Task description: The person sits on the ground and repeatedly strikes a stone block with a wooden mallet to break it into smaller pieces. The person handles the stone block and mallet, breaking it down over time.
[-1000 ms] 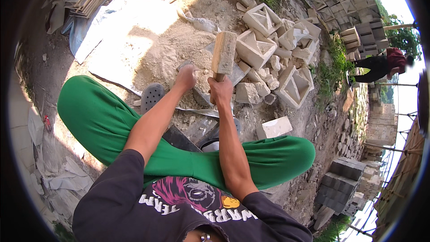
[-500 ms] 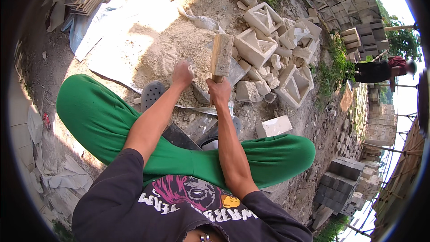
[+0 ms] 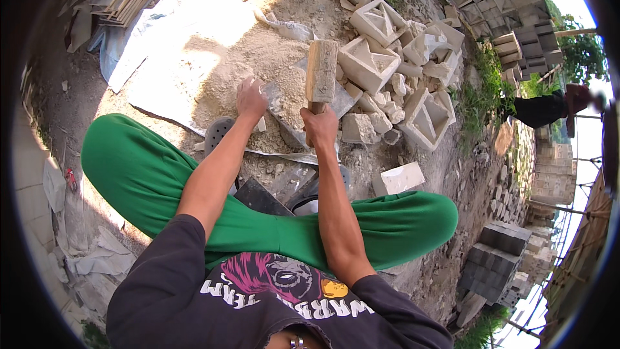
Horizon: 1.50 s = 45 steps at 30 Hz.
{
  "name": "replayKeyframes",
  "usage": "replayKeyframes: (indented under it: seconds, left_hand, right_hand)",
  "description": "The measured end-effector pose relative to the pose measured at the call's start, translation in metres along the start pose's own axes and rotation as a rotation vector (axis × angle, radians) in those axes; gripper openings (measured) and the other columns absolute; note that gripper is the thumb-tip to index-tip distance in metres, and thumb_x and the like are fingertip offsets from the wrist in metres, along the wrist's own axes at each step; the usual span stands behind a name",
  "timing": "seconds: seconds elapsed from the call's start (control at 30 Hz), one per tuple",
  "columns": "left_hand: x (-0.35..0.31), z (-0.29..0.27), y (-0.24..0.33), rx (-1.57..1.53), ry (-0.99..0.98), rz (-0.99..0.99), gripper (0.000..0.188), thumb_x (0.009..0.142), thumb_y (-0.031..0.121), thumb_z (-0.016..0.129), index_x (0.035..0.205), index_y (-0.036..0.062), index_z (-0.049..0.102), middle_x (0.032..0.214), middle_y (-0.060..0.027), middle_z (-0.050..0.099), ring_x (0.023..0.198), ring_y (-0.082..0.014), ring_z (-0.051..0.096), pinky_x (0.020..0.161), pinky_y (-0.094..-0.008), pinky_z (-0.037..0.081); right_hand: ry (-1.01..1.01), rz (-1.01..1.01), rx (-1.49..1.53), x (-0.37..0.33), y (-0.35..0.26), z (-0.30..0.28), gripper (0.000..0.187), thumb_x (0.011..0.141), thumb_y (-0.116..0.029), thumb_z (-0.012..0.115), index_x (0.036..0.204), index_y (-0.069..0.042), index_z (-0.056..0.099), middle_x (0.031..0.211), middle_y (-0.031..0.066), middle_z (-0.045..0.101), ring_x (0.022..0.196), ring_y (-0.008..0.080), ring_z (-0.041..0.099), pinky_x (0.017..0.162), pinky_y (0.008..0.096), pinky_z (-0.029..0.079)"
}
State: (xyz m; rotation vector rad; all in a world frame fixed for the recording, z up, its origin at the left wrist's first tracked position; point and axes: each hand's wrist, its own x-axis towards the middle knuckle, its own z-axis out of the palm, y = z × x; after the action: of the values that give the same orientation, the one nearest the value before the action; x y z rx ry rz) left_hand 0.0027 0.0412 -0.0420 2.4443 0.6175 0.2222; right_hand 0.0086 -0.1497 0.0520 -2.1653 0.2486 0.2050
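Note:
My right hand [image 3: 320,124] grips the handle of a wooden mallet [image 3: 321,72], its block-shaped head pointing away from me. To its left, my left hand [image 3: 252,99] is over the crushed, sandy rubble [image 3: 223,100], fingers apart and nothing seen in them. A small pale chip [image 3: 261,125] lies just below that hand, by the wrist. Between my hands, a flat grey plate [image 3: 276,105] shows partly through the rubble; the mallet head hides some of it.
Broken, hollow pale blocks [image 3: 369,64] and chunks are heaped right of the mallet. A single pale block [image 3: 398,180] sits by my right knee. Grey blocks [image 3: 492,262] are stacked farther right. Another person [image 3: 546,108] stands at the far right. A pale sheet [image 3: 161,100] lies left.
My left hand has moved slightly left and away from me, and its closed fingers have spread. The mallet has shifted a little away from me. The other person has moved slightly.

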Motion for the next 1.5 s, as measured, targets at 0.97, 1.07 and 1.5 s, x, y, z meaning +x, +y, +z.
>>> replayKeyframes:
  seconds: [0.97, 1.07, 1.5]
  left_hand:
    - [-0.004, 0.054, 0.037, -0.196, -0.333, 0.209, 0.031, 0.082, 0.005, 0.065, 0.112, 0.0029, 0.068, 0.104, -0.0245, 0.067, 0.101, -0.0422, 0.064, 0.089, -0.0491, 0.051]
    - [0.000, 0.053, 0.032, -0.215, -0.291, 0.195, 0.031, 0.079, 0.004, 0.065, 0.110, 0.0033, 0.069, 0.104, -0.0244, 0.067, 0.102, -0.0416, 0.064, 0.089, -0.0484, 0.051]
    - [-0.012, 0.039, 0.001, -0.159, -0.186, 0.093, 0.015, 0.077, 0.009, 0.066, 0.090, 0.0008, 0.067, 0.088, -0.0223, 0.067, 0.085, -0.0411, 0.065, 0.075, -0.0477, 0.052]
  right_hand:
    - [-0.194, 0.296, 0.001, -0.004, 0.009, -0.044, 0.034, 0.073, -0.019, 0.073, 0.097, 0.005, 0.068, 0.068, 0.0090, 0.066, 0.055, 0.0186, 0.066, 0.055, 0.0333, 0.055]
    - [-0.211, 0.228, -0.007, -0.007, -0.009, -0.043, 0.034, 0.073, -0.022, 0.072, 0.094, 0.004, 0.069, 0.068, 0.0102, 0.067, 0.056, 0.0193, 0.067, 0.056, 0.0343, 0.055]
    - [-0.280, 0.223, -0.236, -0.011, 0.044, 0.026, 0.035, 0.074, -0.027, 0.071, 0.078, 0.008, 0.069, 0.070, 0.0175, 0.070, 0.061, 0.0264, 0.072, 0.061, 0.0379, 0.056]
